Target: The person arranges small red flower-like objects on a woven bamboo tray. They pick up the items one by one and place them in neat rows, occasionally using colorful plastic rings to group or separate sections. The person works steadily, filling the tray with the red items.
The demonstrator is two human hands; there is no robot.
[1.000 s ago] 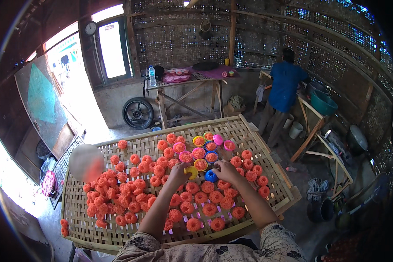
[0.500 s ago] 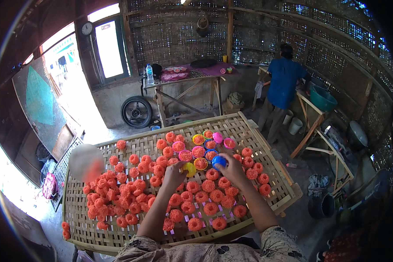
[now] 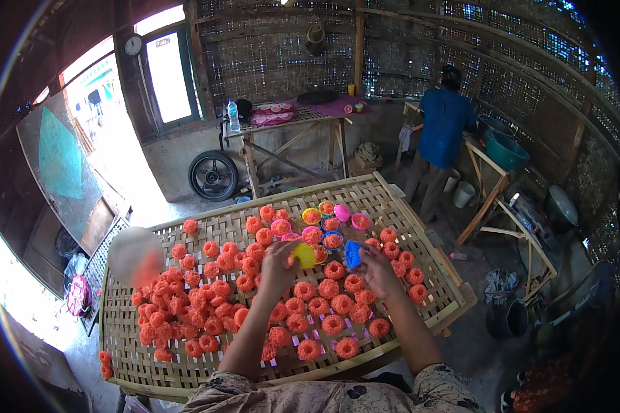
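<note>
My left hand [image 3: 278, 268] grips a small yellow plastic cup [image 3: 303, 256], tilted with its side toward me. Between the fingers of my right hand [image 3: 380, 274] is a small blue plastic cup [image 3: 353, 255], turned on its side. The two cups are apart, held above a woven bamboo rack [image 3: 186, 375]. Just beyond them stand several pink, blue and yellow cups holding orange-red shredded strands, among them a pink-rimmed cup [image 3: 311, 235]. An upturned pink cup [image 3: 341, 213] sits at their far side. Orange-red strand rings [image 3: 333, 324] lie below and around my hands.
A large heap of the same rings [image 3: 186, 310] covers the rack's left part. Behind stands a table with a water bottle [image 3: 233, 115] and pink packages [image 3: 272, 113]. A person in a blue shirt [image 3: 445, 127] works at the right by a green basin [image 3: 506, 150]. A wheel [image 3: 213, 175] leans on the wall.
The blue cup has turned from its rounded bottom facing up to lying sideways, and my right hand has moved slightly right. The yellow cup has tipped and shows more of itself.
</note>
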